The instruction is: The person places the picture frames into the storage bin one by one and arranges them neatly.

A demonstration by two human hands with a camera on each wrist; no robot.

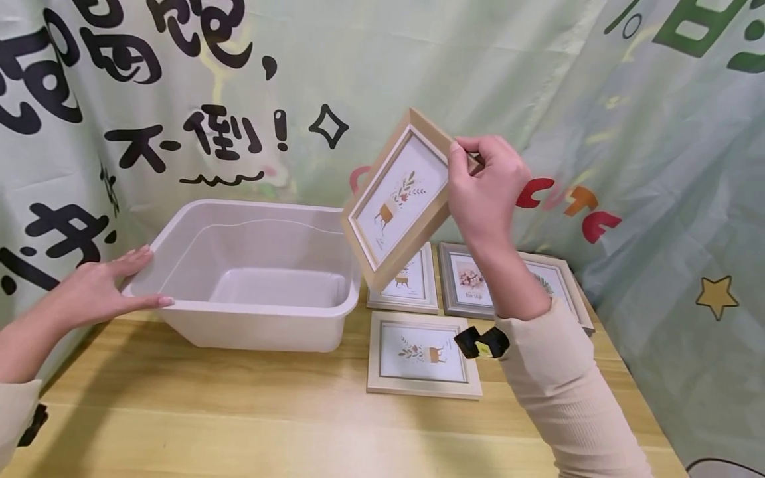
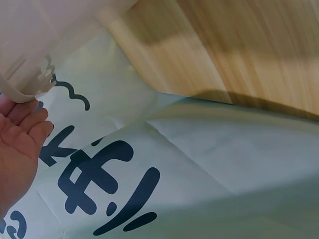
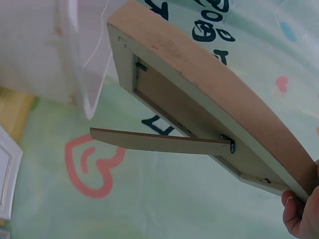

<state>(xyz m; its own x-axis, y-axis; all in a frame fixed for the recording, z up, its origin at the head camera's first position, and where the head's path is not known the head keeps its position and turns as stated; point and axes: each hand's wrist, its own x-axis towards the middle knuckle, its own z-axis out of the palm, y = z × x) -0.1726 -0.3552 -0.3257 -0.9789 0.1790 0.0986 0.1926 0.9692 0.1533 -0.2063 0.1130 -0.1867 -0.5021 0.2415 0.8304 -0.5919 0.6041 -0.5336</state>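
My right hand pinches a light wooden picture frame by its upper right corner, in the air beside the right end of a white plastic tub. The frame is tilted, and its print of a potted plant faces the head camera. In the right wrist view, the frame's back shows a stand leg swung out. My left hand holds the tub's left front corner, thumb over the front rim. In the left wrist view, its fingers curl under the tub's lip.
Several framed prints lie on the wooden table: a cream frame in front, another pale frame behind it, a grey frame and a beige frame at right. A printed cloth hangs behind and at both sides.
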